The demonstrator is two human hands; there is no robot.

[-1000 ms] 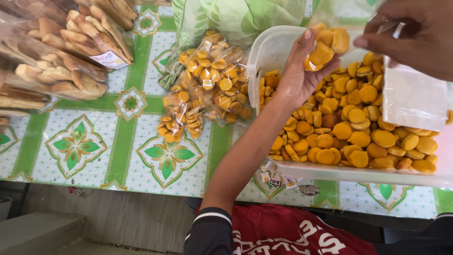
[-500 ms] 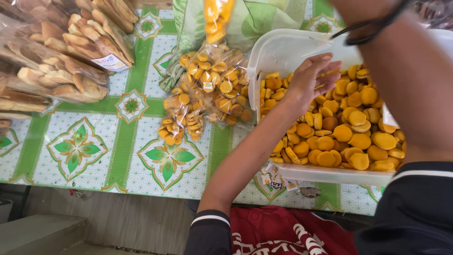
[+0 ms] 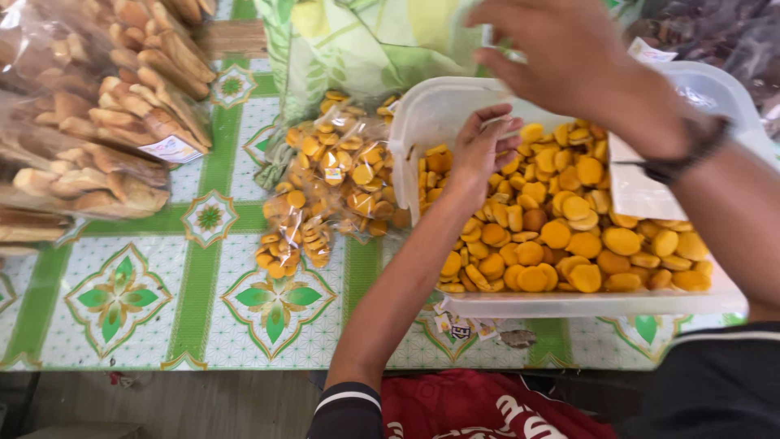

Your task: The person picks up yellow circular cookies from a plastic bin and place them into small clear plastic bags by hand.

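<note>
Left grip curled down inside the white tub, fingertips bunched over the round yellow cookies by the near wall; cannot tell whether anything sits between them. Right grip hovering above the tub's far side, blurred, fingers loosely bent, so cannot tell if open or holding something. Likely trouble: crumbling brittle cookies under a bunched pinch, flicking some over the low front rim onto the counter, or snagging the pale bag lying in the tub with the banded right wrist. Left forearm stretched up from below, crossing the tub's front rim, wrist bent downward; right arm reaching in from the right, palm down.
</note>
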